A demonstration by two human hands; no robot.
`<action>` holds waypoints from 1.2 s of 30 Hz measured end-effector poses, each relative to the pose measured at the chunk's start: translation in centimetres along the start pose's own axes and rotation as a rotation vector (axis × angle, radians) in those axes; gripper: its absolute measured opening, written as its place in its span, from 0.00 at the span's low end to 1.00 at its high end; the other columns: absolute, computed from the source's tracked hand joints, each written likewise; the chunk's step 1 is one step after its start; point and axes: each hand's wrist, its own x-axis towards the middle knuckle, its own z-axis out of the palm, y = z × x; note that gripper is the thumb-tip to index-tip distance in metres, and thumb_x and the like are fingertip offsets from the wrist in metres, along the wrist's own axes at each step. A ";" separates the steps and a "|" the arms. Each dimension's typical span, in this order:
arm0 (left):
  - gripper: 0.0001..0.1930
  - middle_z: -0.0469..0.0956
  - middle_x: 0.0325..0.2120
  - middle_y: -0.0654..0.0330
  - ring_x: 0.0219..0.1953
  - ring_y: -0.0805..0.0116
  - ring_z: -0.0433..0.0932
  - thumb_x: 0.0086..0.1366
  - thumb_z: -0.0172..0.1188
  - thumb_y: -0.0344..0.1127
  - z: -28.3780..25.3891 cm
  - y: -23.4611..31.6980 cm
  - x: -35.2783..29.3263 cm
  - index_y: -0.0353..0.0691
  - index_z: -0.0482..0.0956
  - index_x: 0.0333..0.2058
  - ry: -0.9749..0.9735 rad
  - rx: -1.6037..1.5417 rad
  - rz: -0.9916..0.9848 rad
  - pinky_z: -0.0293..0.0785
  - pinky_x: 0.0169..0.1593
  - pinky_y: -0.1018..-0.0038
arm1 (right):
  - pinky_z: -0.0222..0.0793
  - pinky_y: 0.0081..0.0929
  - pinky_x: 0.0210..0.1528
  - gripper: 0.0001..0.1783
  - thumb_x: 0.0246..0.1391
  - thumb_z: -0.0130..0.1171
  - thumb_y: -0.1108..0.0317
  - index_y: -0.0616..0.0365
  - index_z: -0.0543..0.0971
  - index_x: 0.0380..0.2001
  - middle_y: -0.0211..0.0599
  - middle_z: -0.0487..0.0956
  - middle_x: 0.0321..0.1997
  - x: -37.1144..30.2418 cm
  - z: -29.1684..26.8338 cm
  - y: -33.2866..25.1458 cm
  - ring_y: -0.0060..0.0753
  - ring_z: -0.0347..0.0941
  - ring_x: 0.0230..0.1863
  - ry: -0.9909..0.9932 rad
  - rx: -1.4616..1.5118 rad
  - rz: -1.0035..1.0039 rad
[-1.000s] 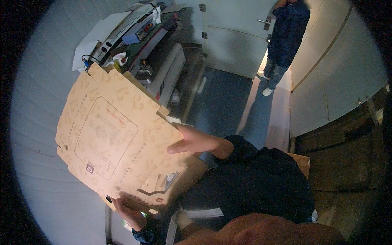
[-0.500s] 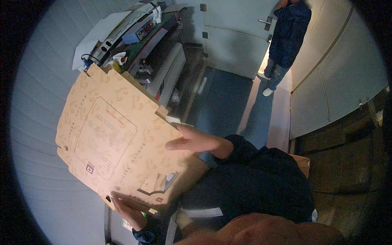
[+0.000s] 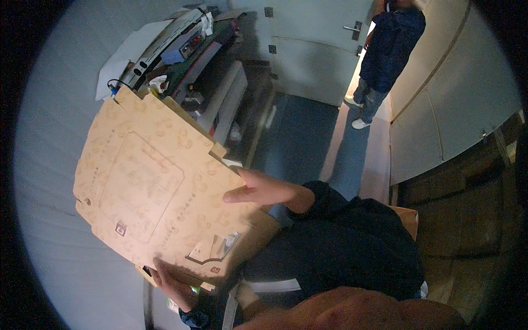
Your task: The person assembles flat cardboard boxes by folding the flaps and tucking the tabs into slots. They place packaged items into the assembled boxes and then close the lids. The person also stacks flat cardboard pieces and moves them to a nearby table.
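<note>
A stack of flattened cardboard, tan with printed patterns and a framed panel of text [image 3: 140,187], is held up in front of me. Its edges carry cut tabs, and near the lower corner a shaped cut-out shows pale material behind. My left hand [image 3: 171,281] grips the lower edge, fingers partly hidden behind the board. At the opposite edge my right hand [image 3: 261,188] clamps it, thumb lying flat on the printed face and the other fingers out of sight. How many layers it has, I cannot tell.
A cluttered workbench [image 3: 190,71] stands at the upper left, bearing a blue device [image 3: 179,50] and a long white panel. A grey door [image 3: 316,49] is at the back. Beside it stands a person in a dark jacket [image 3: 393,49]. Dark wooden boards [image 3: 456,231] lie to the right.
The person by the door has shifted a little to the right and turned slightly. My view has tilted slightly; both hands keep the same hold on the cardboard.
</note>
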 end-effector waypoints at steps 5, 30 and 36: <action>0.27 0.71 0.59 0.51 0.57 0.61 0.72 0.74 0.52 0.42 0.0 -0.1 0.0 0.33 0.62 0.65 -0.033 -0.041 -0.033 0.68 0.61 0.66 | 0.65 0.31 0.67 0.38 0.63 0.61 0.69 0.65 0.53 0.68 0.43 0.67 0.67 -0.6 0.1 0.3 0.27 0.64 0.66 -0.042 0.087 -0.019; 0.33 0.67 0.61 0.49 0.61 0.57 0.68 0.69 0.58 0.48 -0.6 -0.3 0.4 0.34 0.62 0.65 0.070 0.031 0.000 0.65 0.64 0.64 | 0.64 0.33 0.62 0.34 0.56 0.67 0.64 0.63 0.69 0.63 0.37 0.75 0.61 -0.3 -1.8 0.6 0.30 0.69 0.61 -0.160 0.164 0.306; 0.29 0.67 0.61 0.50 0.61 0.59 0.68 0.72 0.54 0.44 -1.4 0.0 0.4 0.33 0.61 0.65 -0.060 0.013 -0.059 0.65 0.63 0.65 | 0.64 0.33 0.62 0.33 0.57 0.66 0.66 0.63 0.68 0.63 0.38 0.75 0.61 -0.3 -2.2 1.2 0.32 0.70 0.60 -0.127 0.160 0.235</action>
